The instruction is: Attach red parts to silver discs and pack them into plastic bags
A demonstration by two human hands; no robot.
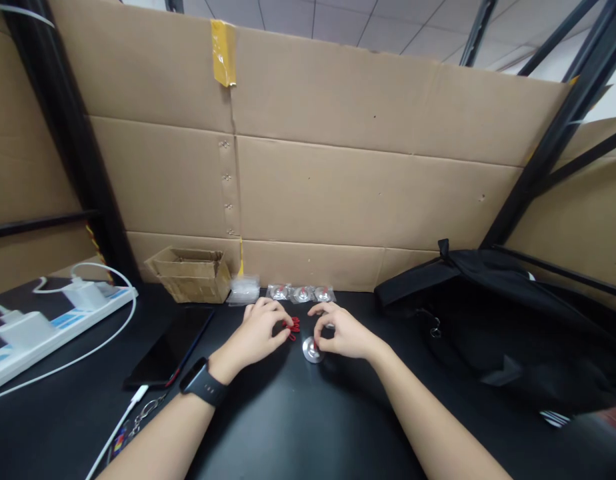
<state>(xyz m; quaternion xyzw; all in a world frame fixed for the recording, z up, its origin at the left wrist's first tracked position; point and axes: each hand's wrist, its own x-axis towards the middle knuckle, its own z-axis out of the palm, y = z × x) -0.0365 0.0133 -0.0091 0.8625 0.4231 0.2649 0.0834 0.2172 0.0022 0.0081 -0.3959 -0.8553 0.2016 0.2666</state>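
On the black table, a small silver disc (pixel 313 351), domed like a finger cymbal, lies under my right hand (pixel 345 333). My right thumb and index finger pinch a bit of red at its middle, while the other fingers are curled loosely above. Part of another shiny piece (pixel 330 326) shows behind that hand. To the left, a bundle of red cord (pixel 294 327) rests at the fingertips of my left hand (pixel 261 333). The left thumb and index finger close around the cord's near side. A dark watch is on the left wrist.
Three bagged silver discs (pixel 302 294) line the back beside a stack of clear bags (pixel 245 289) and a small cardboard box (pixel 193 275). A phone (pixel 171 350), a white cable and a power strip (pixel 63 333) occupy the left. A black backpack (pixel 503 327) lies right.
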